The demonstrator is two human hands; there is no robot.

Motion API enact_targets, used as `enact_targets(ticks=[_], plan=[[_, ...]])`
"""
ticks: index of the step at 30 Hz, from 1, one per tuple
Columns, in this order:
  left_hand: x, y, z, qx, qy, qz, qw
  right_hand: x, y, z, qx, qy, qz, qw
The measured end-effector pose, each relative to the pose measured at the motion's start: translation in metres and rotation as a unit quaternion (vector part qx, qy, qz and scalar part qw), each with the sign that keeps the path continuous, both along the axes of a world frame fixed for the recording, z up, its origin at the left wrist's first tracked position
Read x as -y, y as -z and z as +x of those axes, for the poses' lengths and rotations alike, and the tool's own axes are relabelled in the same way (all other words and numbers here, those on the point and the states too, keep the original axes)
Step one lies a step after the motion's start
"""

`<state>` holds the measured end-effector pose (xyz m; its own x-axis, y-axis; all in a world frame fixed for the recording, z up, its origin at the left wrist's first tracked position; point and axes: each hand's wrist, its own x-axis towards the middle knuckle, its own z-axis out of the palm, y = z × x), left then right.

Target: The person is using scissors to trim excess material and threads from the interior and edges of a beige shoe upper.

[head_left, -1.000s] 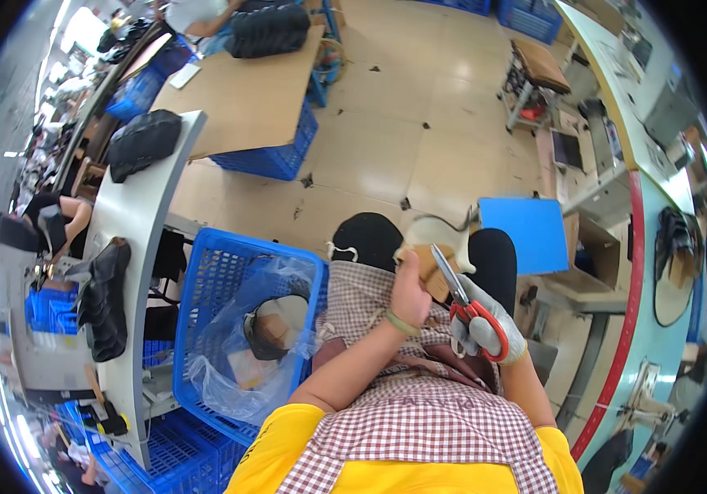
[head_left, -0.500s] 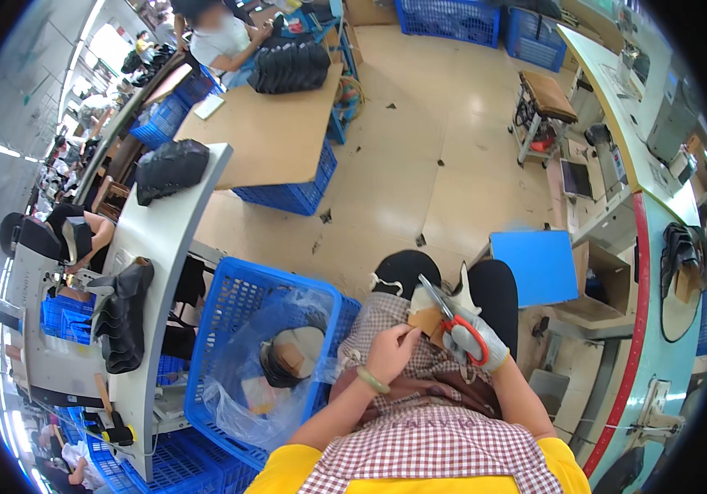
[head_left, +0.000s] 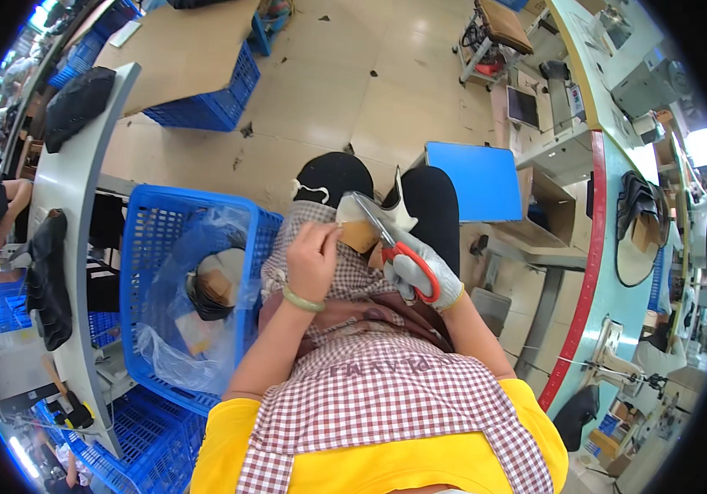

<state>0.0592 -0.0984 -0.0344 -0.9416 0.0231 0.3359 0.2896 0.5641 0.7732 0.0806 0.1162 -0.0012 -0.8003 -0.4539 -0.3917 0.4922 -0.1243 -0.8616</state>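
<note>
Over my lap, my right hand, in a grey-white work glove, is closed round a pair of scissors with red handles. The blades point up and to the left. Beneath them lies a tan and white piece, its lower part hidden by the glove; a curved white flap stands up just beyond. My bare left hand, with a bangle at the wrist, has its fingers pinched together close to the left edge of the tan piece. Whatever is in that pinch is too small to make out.
A blue plastic crate, lined with clear plastic and holding white, tan and black pieces, stands at my left. Past it runs a white worktable carrying black pieces. A blue board and a red-edged machine table are at my right.
The whole scene has shifted left and up as my head turned. My left fingers have drawn back slightly from the tan piece. The scissors remain in my right hand.
</note>
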Motion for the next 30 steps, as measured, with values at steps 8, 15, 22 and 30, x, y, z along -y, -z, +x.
enact_targets(ticks=[8, 15, 22, 30], plan=[[-0.008, -0.001, 0.02, 0.194, 0.001, 0.216, 0.957, -0.018, -0.01, 0.026, 0.091, -0.045, -0.02, 0.995], [-0.013, -0.007, 0.026, 0.218, 0.001, 0.298, 0.929, -0.011, -0.016, 0.024, 0.103, -0.089, -0.024, 0.99], [-0.013, -0.012, 0.029, 0.221, 0.039, 0.31, 0.924, -0.008, -0.021, 0.025, 0.127, -0.053, -0.02, 0.99], [-0.023, -0.006, 0.037, 0.251, 0.094, 0.368, 0.89, 0.001, -0.047, 0.044, 0.098, -0.001, 0.027, 0.995]])
